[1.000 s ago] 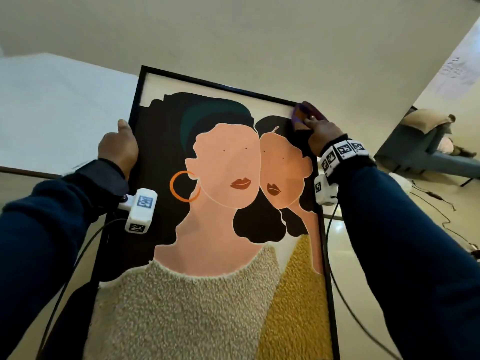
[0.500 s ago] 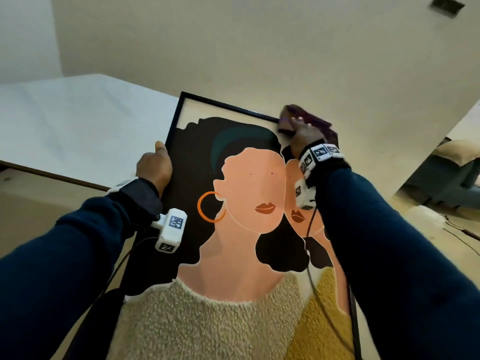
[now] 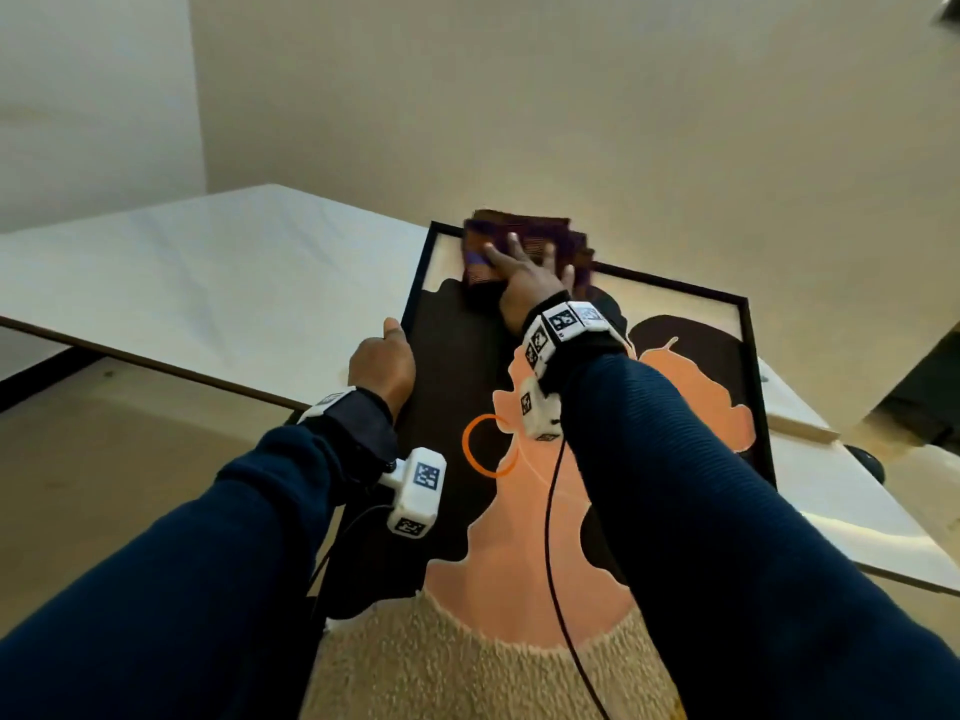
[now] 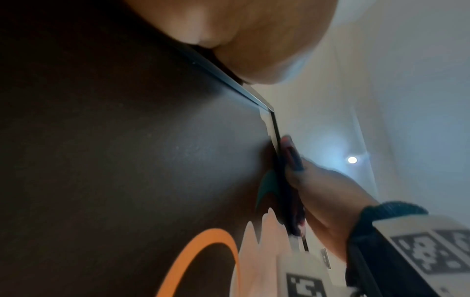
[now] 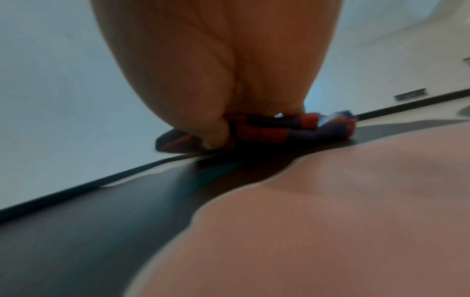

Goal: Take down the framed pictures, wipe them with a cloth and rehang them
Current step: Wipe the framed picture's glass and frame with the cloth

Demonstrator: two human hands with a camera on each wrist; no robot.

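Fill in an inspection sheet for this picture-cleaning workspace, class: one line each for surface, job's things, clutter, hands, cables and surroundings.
Surface: white table carries the upper part of the picture; its lower part is out of view.
Job's things: framed picture, black frame, face up; dark purple-and-red cloth at its top edge.
Clutter: nothing seen.
Hands: left hand grips the frame's left edge; right hand presses the cloth onto the picture with spread fingers.
Cables: black cable hangs from the right wrist camera across the picture; another runs from the left wrist camera.
Surroundings: plain beige wall; pale floor.
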